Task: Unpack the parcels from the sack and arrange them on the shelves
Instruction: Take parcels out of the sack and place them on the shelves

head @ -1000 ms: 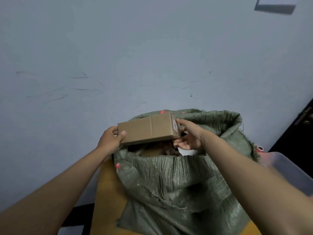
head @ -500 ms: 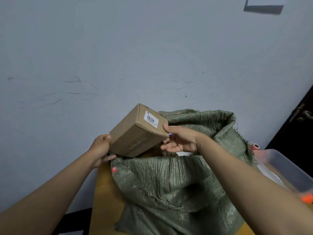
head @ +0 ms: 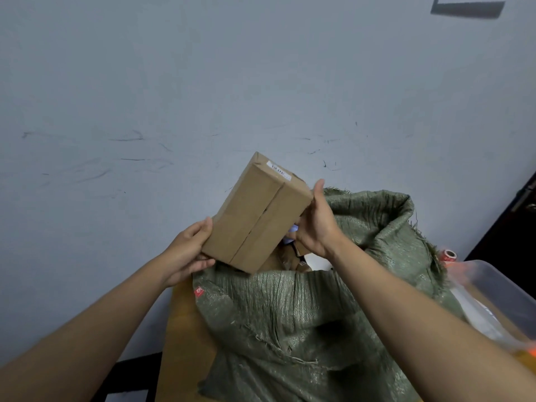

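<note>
A brown cardboard parcel [head: 255, 216] with a white label on its top end is held tilted above the open mouth of a green woven sack [head: 304, 314]. My left hand [head: 188, 250] grips its lower left corner, thumb on the front face. My right hand [head: 316, 224] holds its right side, thumb up along the edge. More brown parcels [head: 293, 256] show inside the sack mouth, partly hidden. No shelves are in view.
The sack stands on a yellowish wooden surface [head: 185, 338] against a pale grey wall [head: 203, 82]. A clear plastic tub [head: 499, 297] with an orange-tinted rim sits at the right, a red tape roll [head: 449, 255] behind it. A dark door [head: 519, 221] is at far right.
The parcel has risen out of the sack and turned, its labelled end now pointing up and away. Both hands shifted along with it.
</note>
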